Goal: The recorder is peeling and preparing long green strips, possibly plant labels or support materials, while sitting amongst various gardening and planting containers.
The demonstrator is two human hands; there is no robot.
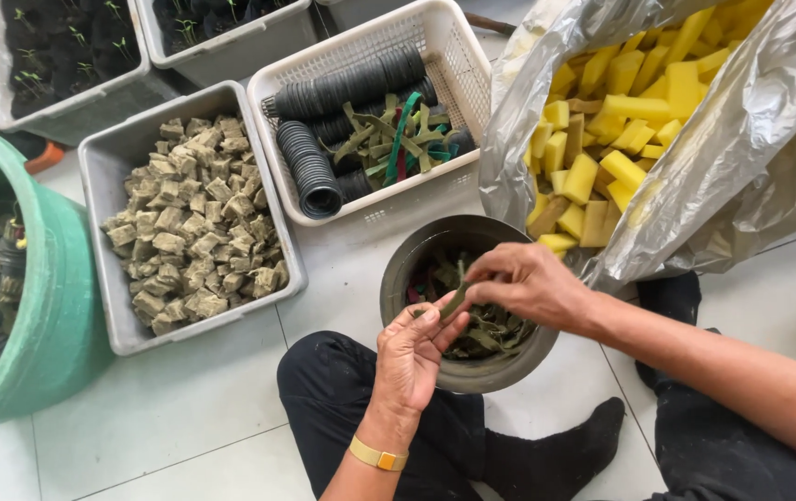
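A person sits on a pale tiled floor (184,408), cut off at the forearms and black-trousered legs. Both hands meet over a round dark bowl of green fabric strips (416,264). The left hand (409,357), a yellow band at its wrist, and the right hand (528,283) pinch one narrow olive-green strip (456,301) between closed fingertips; its long axis slants from lower left to upper right, both ends hidden by fingers. Nearby stand a grey tub of brownish cubes (101,167), a white basket of black ribbed rings (458,56), and a silvery bag of yellow foam blocks (750,148).
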